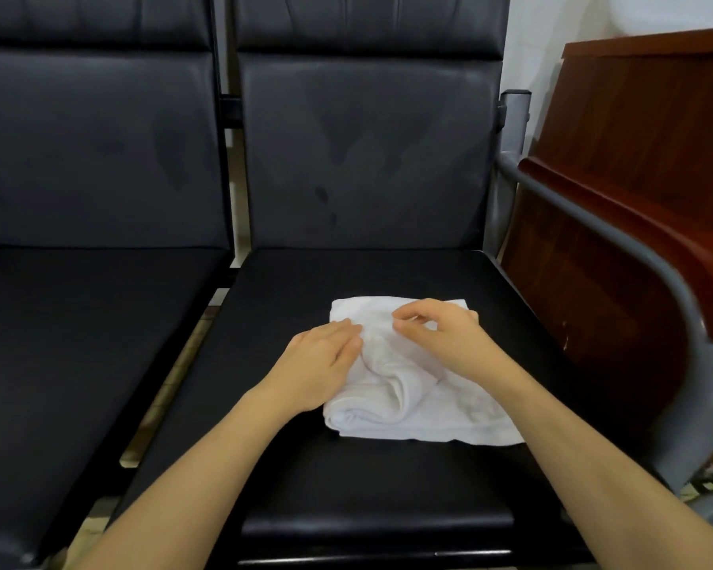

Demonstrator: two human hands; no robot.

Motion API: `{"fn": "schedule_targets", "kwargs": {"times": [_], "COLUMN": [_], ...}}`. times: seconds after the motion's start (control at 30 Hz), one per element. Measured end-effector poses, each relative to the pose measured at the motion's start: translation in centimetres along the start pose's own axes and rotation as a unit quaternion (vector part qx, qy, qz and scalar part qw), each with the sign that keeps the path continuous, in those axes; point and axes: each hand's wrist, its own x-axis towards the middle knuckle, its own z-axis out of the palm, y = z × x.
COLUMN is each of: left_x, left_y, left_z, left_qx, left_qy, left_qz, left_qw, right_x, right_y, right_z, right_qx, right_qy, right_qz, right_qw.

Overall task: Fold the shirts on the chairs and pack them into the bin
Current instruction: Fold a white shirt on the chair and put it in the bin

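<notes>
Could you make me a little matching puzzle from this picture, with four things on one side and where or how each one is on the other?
Things:
1. white shirt
2. left hand
3. right hand
4. wooden furniture

Places or states:
A. fingers curled, pinching at the cloth's middle
B. stands to the right of the chairs
C. lies part-folded on the right chair seat
D. rests flat on the cloth's left side

Pairs: 1-C, 2-D, 3-A, 4-B
</notes>
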Motion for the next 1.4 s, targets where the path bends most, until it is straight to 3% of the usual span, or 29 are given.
{"fn": "schedule_targets", "kwargs": {"times": [0.13, 0.23, 0.43, 0.57, 0.67, 0.9, 1.07, 1.17, 1.23, 1.3, 1.4], "left_x": [-2.1, -3.2, -3.9, -4.7, -5.0, -5.0, -4.4, -4.2, -4.3, -4.5, -4.8], "left_y": [-0.2, -0.1, 0.3, 1.1, 1.8, 3.2, 4.9, 5.3, 5.2, 4.7, 3.6], "left_z": [-0.6, -0.7, -0.3, -0.6, -0.6, 0.2, 1.5, 1.8, 2.0, 2.1, 2.0], "left_qx": [0.065, 0.094, 0.105, 0.077, 0.061, 0.040, -0.019, 0.018, 0.071, 0.130, 0.177], "left_qy": [-0.085, -0.108, -0.066, -0.019, -0.024, -0.034, -0.016, 0.026, 0.032, -0.009, -0.075], "left_qz": [-0.006, -0.005, 0.015, 0.054, 0.066, 0.119, 0.124, 0.102, 0.094, 0.080, 0.045], "left_qw": [0.994, 0.990, 0.992, 0.995, 0.996, 0.991, 0.992, 0.994, 0.993, 0.988, 0.980], "right_x": [-1.1, -1.6, -1.8, -2.7, -4.1, -7.8, -9.1, -9.0, -8.7, -8.4, -8.5], "right_y": [-0.9, -1.4, -2.6, -2.4, -2.3, -0.4, 0.7, 0.4, -0.5, -1.1, -0.1], "right_z": [1.7, 2.7, 3.7, 2.8, 0.9, -3.3, -4.5, -3.8, -2.9, -1.9, -0.6], "right_qx": [-0.053, -0.053, -0.026, 0.113, 0.186, 0.185, 0.101, 0.025, -0.016, -0.051, -0.153], "right_qy": [0.028, 0.033, 0.081, 0.119, 0.148, 0.136, 0.191, 0.176, 0.152, 0.115, 0.006], "right_qz": [0.031, 0.047, 0.059, 0.044, 0.017, -0.010, 0.032, 0.016, -0.001, -0.008, 0.010], "right_qw": [0.998, 0.997, 0.995, 0.986, 0.971, 0.973, 0.976, 0.984, 0.988, 0.992, 0.988]}}
